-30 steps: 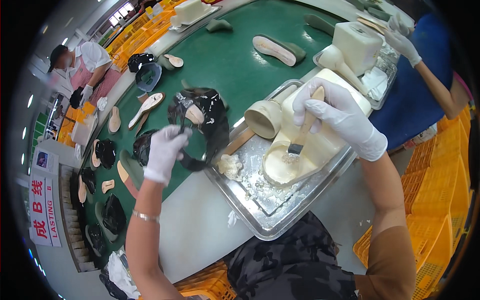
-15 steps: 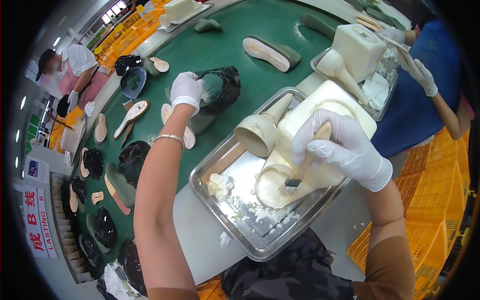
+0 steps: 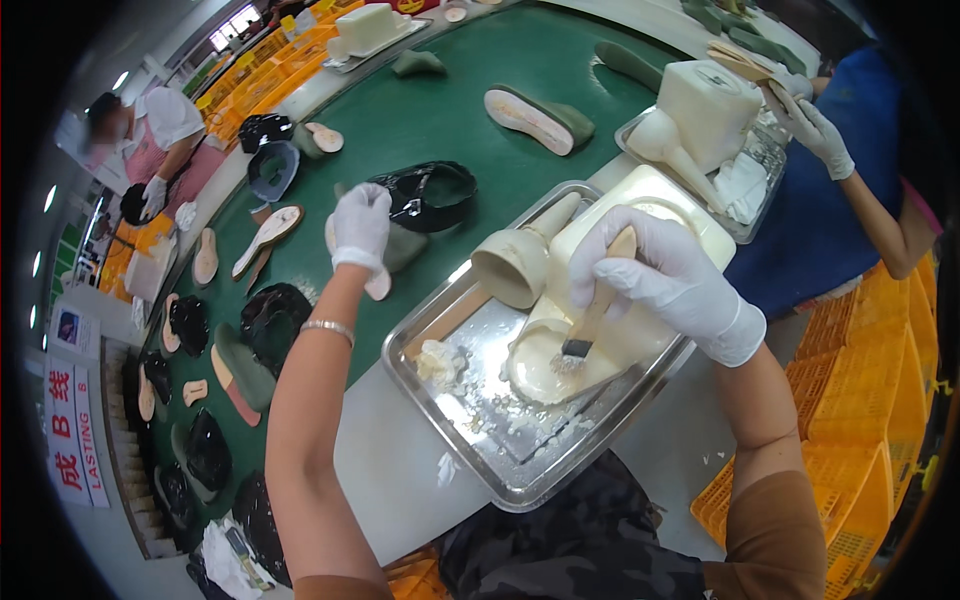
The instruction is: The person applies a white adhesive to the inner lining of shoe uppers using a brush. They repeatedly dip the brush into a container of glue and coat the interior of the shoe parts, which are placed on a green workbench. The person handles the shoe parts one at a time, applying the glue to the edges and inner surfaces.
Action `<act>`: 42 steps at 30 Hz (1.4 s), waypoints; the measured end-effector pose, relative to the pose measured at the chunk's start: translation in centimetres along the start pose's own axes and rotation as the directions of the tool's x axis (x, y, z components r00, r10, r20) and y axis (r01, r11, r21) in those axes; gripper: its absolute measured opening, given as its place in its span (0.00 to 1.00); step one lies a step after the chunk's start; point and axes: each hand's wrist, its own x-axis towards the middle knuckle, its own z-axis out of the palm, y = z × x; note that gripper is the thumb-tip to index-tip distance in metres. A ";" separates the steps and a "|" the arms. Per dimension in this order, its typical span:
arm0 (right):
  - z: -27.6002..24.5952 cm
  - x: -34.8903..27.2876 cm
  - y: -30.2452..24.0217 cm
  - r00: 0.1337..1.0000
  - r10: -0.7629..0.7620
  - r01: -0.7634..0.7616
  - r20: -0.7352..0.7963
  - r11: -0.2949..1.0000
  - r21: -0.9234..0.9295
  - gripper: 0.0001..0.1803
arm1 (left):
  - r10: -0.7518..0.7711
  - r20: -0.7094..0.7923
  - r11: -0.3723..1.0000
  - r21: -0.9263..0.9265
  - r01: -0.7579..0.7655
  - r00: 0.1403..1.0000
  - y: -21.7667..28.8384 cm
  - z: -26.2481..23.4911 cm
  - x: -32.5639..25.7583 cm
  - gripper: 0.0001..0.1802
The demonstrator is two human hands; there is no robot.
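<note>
My right hand [image 3: 672, 275], in a white glove, is closed round the wooden handle of a flat brush [image 3: 590, 325]. The brush's bristles point down into the shallow, cream-coloured trough [image 3: 540, 375] of a white plastic container [image 3: 690, 215], which lies in a metal tray [image 3: 520, 495]. My left hand [image 3: 360, 228], also gloved, is closed at the left edge of a glossy black shoe upper [image 3: 430, 196] over the green table; its fingertips are partly hidden. Below the upper, a green shoe last [image 3: 405, 248] shows in part behind my left hand.
A cream funnel-shaped cup [image 3: 515, 265] and white clumps [image 3: 438, 362] share the tray. Lasts, insoles and black uppers [image 3: 208, 450] cover the green table's left side. At right, a co-worker's gloved hand [image 3: 822, 135] holds soles beside another tray; orange crates [image 3: 850, 440] stand below.
My left hand has moved a little down and left, and the black upper has turned and sits lower. My right hand has shifted slightly left, with the brush still at the trough.
</note>
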 end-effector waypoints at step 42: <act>0.0 -0.3 2.6 0.963 -0.199 0.129 -0.180 0.932 -0.339 0.09 | 0.184 -0.458 0.676 0.702 0.226 0.870 -0.6 -35.6 -42.7 0.19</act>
